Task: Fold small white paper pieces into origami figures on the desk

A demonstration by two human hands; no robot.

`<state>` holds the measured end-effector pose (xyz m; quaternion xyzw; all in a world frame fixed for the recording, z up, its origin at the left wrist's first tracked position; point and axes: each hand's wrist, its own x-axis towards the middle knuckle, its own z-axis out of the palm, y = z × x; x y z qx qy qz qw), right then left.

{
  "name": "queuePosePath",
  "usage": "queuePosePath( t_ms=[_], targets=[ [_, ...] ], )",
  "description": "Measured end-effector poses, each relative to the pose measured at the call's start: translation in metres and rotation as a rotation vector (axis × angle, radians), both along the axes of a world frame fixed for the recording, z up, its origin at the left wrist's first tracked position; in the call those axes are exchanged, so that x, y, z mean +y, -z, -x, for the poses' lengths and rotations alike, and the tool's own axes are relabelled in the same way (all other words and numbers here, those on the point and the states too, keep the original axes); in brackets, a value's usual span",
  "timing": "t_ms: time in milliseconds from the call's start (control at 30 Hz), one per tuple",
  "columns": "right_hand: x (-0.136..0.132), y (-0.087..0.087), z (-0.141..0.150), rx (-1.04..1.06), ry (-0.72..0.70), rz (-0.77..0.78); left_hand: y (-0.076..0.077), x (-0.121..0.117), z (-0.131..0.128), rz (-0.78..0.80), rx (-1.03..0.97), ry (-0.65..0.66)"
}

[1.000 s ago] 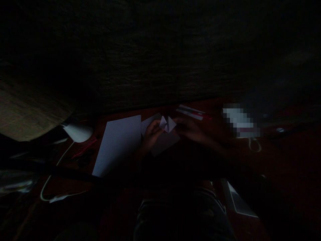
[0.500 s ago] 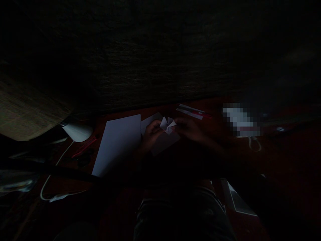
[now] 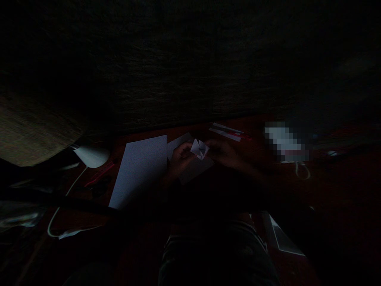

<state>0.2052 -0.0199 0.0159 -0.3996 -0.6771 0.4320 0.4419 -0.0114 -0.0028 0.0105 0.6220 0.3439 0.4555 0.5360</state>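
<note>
A small white folded-paper fortune teller (image 3: 195,148) is held up between my hands, its pointed flaps drawn close together around a narrow dark gap. My left hand (image 3: 179,159) grips its left side with curled fingers. On the other side my right hand (image 3: 225,153) pinches it; those fingertips are mostly lost in shadow. Beneath the hands lies a loose sheet of paper (image 3: 195,174), partly covered by them. A larger white sheet or pad (image 3: 144,165) rests just left of my left hand.
The scene is very dark. Paper strips (image 3: 222,132) and a thin red tool (image 3: 242,136) lie at the table's back. At left are a white cone-shaped object (image 3: 94,157), a pale cable (image 3: 68,192) and a red item (image 3: 99,174). A blurred-out pale object (image 3: 284,141) sits right.
The flaps of the folded paper have moved from spread apart to nearly together. Both hands stay in about the same place.
</note>
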Motion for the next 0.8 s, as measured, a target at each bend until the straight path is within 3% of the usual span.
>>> queuePosePath(
  t_ms=[433, 600, 800],
  targets=[
    [0.000, 0.002, 0.000, 0.024, -0.015, 0.008, -0.006, -0.006, 0.002, -0.010, -0.020, 0.079],
    [-0.004, -0.002, 0.004, 0.093, -0.066, 0.083, -0.003, -0.003, -0.002, -0.085, 0.057, -0.010],
    [-0.008, -0.005, 0.002, 0.140, -0.182, 0.115, 0.006, 0.005, -0.004, -0.112, -0.024, -0.093]
  ],
)
